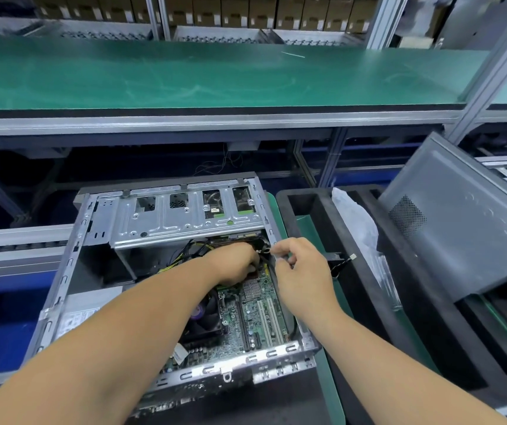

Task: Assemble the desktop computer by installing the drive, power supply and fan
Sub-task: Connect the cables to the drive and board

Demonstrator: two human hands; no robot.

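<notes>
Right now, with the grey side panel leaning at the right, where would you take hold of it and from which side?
Take the grey side panel by its upper edges, coming from above. It stands tilted, its lower end in the black foam tray, so the top corner and long upper edge are free. The flat sheet face offers no grip; only the thin edges can be pinched. Its far side is hidden.

drive cage (184, 216) roofs the case's far end — cables (197, 250) crowd beneath; motherboard (255, 314) lies open above.

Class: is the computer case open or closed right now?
Open. The case shows its motherboard and drive cage; a grey side panel leans apart.
</notes>
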